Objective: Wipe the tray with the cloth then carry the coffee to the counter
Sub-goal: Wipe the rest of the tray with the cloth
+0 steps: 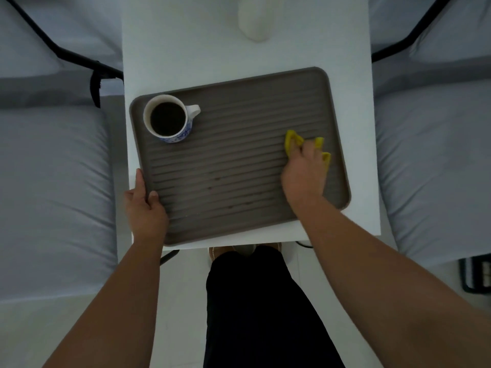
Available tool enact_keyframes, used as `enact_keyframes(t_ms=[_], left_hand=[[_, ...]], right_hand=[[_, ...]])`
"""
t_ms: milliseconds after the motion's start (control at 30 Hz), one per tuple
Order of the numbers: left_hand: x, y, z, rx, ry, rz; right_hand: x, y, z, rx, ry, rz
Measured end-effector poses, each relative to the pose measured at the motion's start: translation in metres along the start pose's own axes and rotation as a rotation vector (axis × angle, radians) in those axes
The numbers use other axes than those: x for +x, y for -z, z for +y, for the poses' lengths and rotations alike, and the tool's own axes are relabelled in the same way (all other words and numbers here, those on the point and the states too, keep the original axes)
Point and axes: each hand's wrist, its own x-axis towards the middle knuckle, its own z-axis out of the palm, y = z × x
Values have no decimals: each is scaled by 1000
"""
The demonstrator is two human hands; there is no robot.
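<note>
Head view looks straight down on a narrow white table [159, 49] with a brown ribbed tray [239, 160] lying on it, turned slightly out of square with the table edges. The tray's left rim runs close along the table's left edge, and its near-left corner reaches almost to the table's front edge; on the right a strip of bare table shows between the tray rim and the table edge, and the far half of the table is mostly open surface.

The left hand [144, 205] clamps the tray's near-left rim, thumb lying on top of the tray, the fingers [139, 181] stretched along the outside of the rim. The right hand [304, 173] is closed on a bunched yellow cloth [292, 142], pressing it onto the ribs near the tray's right rim; folds of cloth poke out past the knuckles on the far and right sides.

A cup of coffee [168, 119], white with blue pattern and filled with dark liquid, stands upright in the tray's far-left corner, handle pointing right, well apart from the cloth. The wide middle of the tray between cup and cloth is bare, with a few small dark spots toward the near side.

A pale bottle-like object [256, 19] stands at the table's far end. Pale cushioned seats with black frames flank the table on both sides.
</note>
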Motion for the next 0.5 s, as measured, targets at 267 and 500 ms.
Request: enact_keyframes(t_ms=[267,500], left_hand=[[1,2,1,17,15,-23],[1,2,0,26,-11,-18]], right_hand=[[17,6,34,-84,-45,-18],[11,-3,2,-101,111,55]])
